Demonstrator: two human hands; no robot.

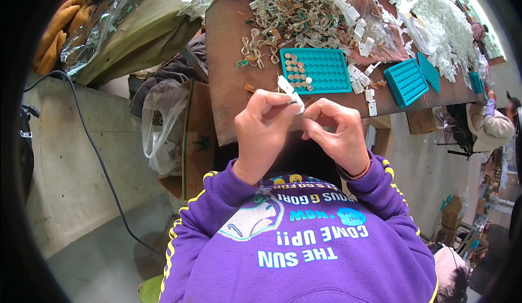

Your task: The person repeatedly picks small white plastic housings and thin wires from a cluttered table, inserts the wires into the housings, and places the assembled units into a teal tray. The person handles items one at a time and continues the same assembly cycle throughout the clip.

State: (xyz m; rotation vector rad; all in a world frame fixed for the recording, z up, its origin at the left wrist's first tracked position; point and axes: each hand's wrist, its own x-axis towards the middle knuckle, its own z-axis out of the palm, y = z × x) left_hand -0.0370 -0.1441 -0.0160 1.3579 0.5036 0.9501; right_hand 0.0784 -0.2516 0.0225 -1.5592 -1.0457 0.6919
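My left hand (263, 134) is closed, pinching a small, narrow white plastic part (288, 87) between thumb and fingertips. The part points up and away from me, tilted, over the table's front edge. Close to its lower end, my right hand (341, 137) has thumb and fingers pressed together; anything between them is too small or hidden to make out. Just beyond both hands lies a teal tray (334, 66) with rows of pockets. Several round, coin-like metal discs (295, 69) sit in its left part.
Wire bundles with small green boards (293, 14) are heaped on the brown table (225, 53). White plastic parts (359, 77) lie right of the tray, near stacked teal trays (405, 82). A cardboard box (198, 140) and plastic bag (160, 123) stand left. Another person (492, 126) is at far right.
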